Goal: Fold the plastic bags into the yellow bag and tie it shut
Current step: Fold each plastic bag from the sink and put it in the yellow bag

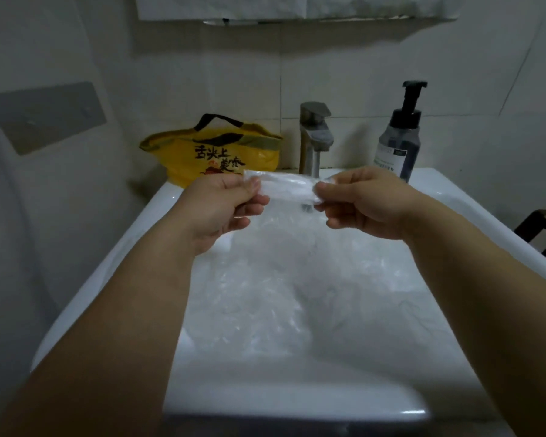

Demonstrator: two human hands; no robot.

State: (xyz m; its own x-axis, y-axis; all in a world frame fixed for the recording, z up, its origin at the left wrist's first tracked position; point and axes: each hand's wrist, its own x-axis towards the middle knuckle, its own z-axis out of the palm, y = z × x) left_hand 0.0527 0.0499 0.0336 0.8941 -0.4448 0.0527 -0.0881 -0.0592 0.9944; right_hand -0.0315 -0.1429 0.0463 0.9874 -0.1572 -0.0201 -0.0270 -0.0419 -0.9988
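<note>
A clear plastic bag (284, 187) is stretched between both hands above the white sink (473, 200). My left hand (224, 209) pinches its left end, and my right hand (363, 203) pinches its right end. The rest of the thin plastic hangs down into the basin, where more crumpled clear plastic (265, 298) lies. The yellow bag (215, 149), with black handles and black lettering, sits on the sink's back left corner, behind my left hand.
A metal faucet (314, 137) stands at the back middle of the sink. A dark pump bottle (399, 134) is at the back right. Tiled wall lies behind, and a dark stool (542, 228) shows at the right edge.
</note>
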